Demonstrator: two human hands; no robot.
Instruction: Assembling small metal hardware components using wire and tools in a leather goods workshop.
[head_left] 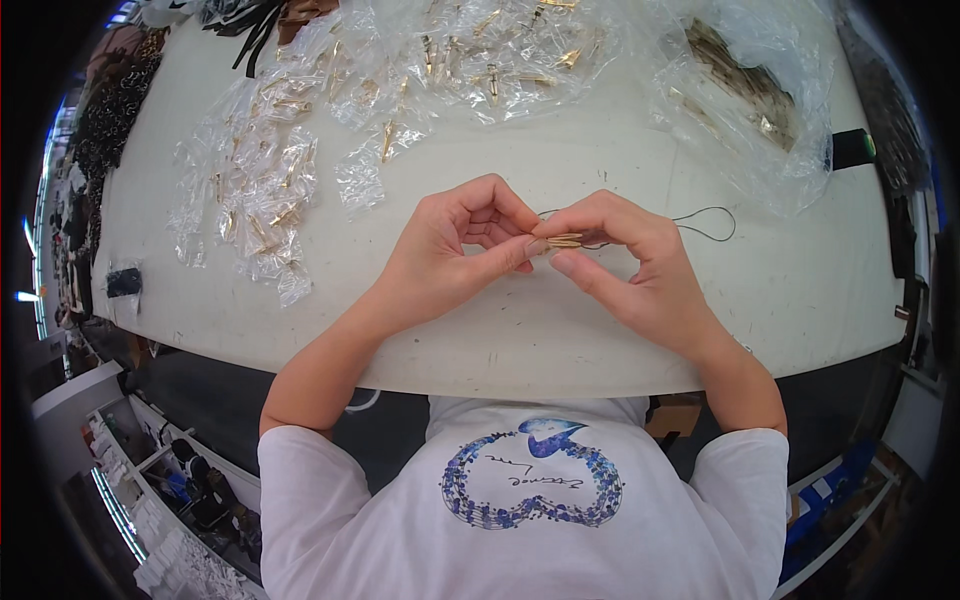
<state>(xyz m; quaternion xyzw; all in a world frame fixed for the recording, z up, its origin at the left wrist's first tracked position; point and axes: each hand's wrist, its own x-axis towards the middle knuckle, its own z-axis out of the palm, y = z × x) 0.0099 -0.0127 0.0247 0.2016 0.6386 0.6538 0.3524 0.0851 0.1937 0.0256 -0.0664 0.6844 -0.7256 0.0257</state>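
Over the near middle of the table, my two hands meet at a small gold-coloured metal piece (566, 241) with narrow parallel bars. My left hand (462, 235) pinches its left end between thumb and forefinger, the other fingers curled behind. With thumb and forefinger, my right hand (632, 255) grips it from the right. A thin dark cord (716, 238) runs out behind my right hand and ends in a loop on the table. Fingertips cover part of the metal piece, so its exact kind is hidden.
Clear plastic bags (270, 190) with gold-coloured metal pieces spread over the far left and middle of the white table (480, 350). A larger plastic bag (745, 85) with brown contents lies far right, near a black object (853, 149). A small dark object (124, 282) sits at the left edge.
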